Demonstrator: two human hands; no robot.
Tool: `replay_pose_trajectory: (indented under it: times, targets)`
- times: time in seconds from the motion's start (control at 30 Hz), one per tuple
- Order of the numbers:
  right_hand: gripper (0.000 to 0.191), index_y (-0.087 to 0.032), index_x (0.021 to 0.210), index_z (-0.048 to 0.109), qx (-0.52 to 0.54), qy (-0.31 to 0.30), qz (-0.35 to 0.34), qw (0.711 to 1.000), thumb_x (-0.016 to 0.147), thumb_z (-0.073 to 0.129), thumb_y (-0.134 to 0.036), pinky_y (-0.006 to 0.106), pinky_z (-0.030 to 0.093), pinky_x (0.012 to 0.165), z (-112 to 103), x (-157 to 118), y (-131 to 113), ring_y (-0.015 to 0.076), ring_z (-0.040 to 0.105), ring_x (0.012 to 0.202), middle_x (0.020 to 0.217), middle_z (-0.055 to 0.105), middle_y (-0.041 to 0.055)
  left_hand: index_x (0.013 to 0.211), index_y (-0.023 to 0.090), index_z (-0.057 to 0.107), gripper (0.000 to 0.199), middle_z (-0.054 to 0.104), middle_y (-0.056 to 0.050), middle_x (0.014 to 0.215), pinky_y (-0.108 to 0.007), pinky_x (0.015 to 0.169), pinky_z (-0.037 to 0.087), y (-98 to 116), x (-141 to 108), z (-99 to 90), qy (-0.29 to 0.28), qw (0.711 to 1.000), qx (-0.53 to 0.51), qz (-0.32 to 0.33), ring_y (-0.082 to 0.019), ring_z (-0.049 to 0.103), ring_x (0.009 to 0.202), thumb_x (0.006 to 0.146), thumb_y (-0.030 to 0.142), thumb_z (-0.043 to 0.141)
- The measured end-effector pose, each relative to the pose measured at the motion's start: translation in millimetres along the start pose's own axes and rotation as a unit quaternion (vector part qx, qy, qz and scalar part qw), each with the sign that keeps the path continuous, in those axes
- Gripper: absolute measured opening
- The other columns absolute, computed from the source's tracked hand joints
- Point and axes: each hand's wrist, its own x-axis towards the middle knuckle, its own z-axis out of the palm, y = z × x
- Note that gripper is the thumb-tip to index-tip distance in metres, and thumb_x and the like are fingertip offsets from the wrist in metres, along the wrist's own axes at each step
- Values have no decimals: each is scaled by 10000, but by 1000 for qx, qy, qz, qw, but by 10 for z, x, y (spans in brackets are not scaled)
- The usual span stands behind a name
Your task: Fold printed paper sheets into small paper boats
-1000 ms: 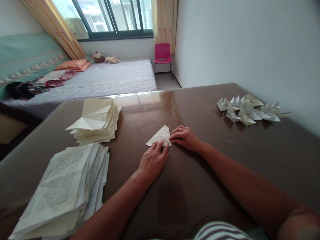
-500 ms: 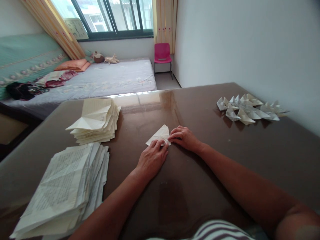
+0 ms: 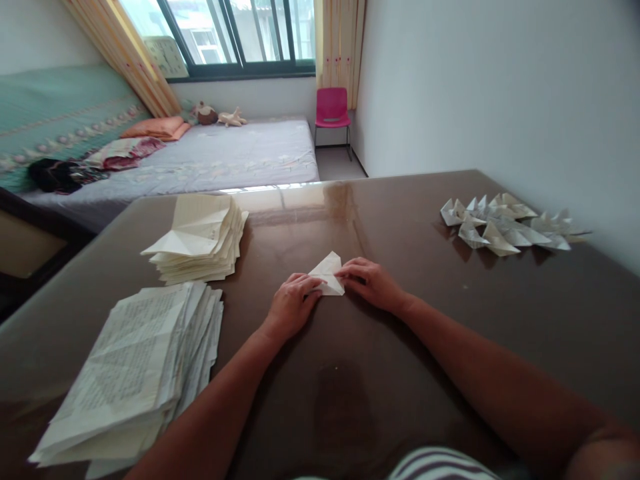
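Observation:
A small folded sheet of paper, pale and roughly triangular with a raised top corner, lies on the brown table. My left hand has closed on its left edge, fingers bent over the paper and the thumb by its lower side. At the paper's right edge, my right hand pinches it with the fingertips. Parts of both side edges are hidden beneath the fingers.
Two stacks of paper stand on the left: yellowish lined sheets farther off, written sheets nearer. Several folded paper shapes sit in a group at the right, near the wall. Beyond the table are a bed and a pink chair.
My left hand has slid from the paper's lower edge to its left side. My right hand stays at the right edge. The view has shifted slightly.

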Motion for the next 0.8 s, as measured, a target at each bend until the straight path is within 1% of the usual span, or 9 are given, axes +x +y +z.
replay_pose_trajectory:
  times: [0.1, 0.2, 0.27, 0.33, 0.43, 0.5, 0.57, 0.7, 0.8]
  targets:
    - [409, -247, 1258, 572, -11, 45, 9, 999, 870, 487, -151, 406, 411, 979, -55, 11, -14, 219, 521, 1118, 1186, 620, 73, 965, 251, 696, 207, 693, -23, 1007, -314, 918, 485, 4, 6, -72, -52, 996, -36, 69, -161, 594, 1014, 913, 241, 495]
    - [510, -242, 1333, 497, -32, -12, -9, 999, 831, 541, -167, 433, 376, 1003, -73, 0, -20, 240, 487, 1168, 1218, 620, 73, 986, 252, 693, 235, 683, -35, 1050, -322, 958, 462, 12, 1, -100, -77, 990, -50, 104, -157, 585, 1057, 925, 225, 468]
    - [479, -242, 1294, 532, -38, -58, -22, 997, 820, 603, -231, 414, 382, 979, -63, -12, -32, 233, 531, 1104, 1137, 662, 65, 988, 246, 686, 238, 675, -38, 1055, -330, 973, 450, -4, 2, -79, -60, 992, -49, 97, -158, 574, 1067, 931, 223, 456]
    - [349, -255, 1173, 618, -41, -87, -28, 995, 825, 629, -278, 374, 400, 929, -51, -19, -57, 208, 581, 1000, 1016, 695, 44, 1012, 242, 668, 221, 665, -35, 1055, -338, 980, 443, -32, 13, -37, -15, 997, -37, 69, -163, 555, 1081, 929, 228, 463]
    - [151, -260, 967, 691, -56, -92, -16, 994, 833, 637, -304, 322, 415, 849, -37, -24, -104, 184, 604, 907, 888, 692, 27, 1082, 226, 618, 211, 631, -47, 1088, -361, 960, 446, -48, 37, 17, 54, 998, 17, 7, -195, 522, 1096, 891, 267, 538]
    - [117, -255, 907, 697, -70, -83, 6, 994, 823, 652, -323, 304, 422, 808, -15, -29, -130, 175, 608, 853, 829, 677, 22, 1049, 209, 603, 195, 622, -50, 1038, -343, 893, 466, -19, 45, 23, 76, 995, 52, -25, -201, 536, 1023, 878, 293, 559]
    - [123, -247, 873, 692, -76, -59, 52, 994, 813, 661, -351, 287, 433, 755, 28, -37, -151, 164, 607, 780, 791, 661, 18, 954, 205, 599, 133, 618, -37, 937, -307, 824, 468, 45, 37, 0, 78, 994, 71, -34, -184, 552, 925, 905, 298, 517]
    - [149, -223, 813, 656, -52, -9, 159, 986, 820, 640, -371, 260, 444, 669, 133, -49, -236, 157, 616, 693, 759, 675, 13, 897, 212, 603, 232, 618, -26, 866, -272, 777, 453, 241, -21, -75, 46, 993, 107, 5, -162, 566, 852, 960, 328, 413]
    - [194, -212, 838, 653, -9, -52, 144, 988, 895, 534, -355, 250, 447, 659, 120, -49, -348, 162, 642, 720, 775, 699, 20, 934, 206, 616, 263, 622, -35, 874, -270, 751, 459, 382, -80, -94, -13, 990, 136, 24, -164, 576, 829, 969, 328, 386]
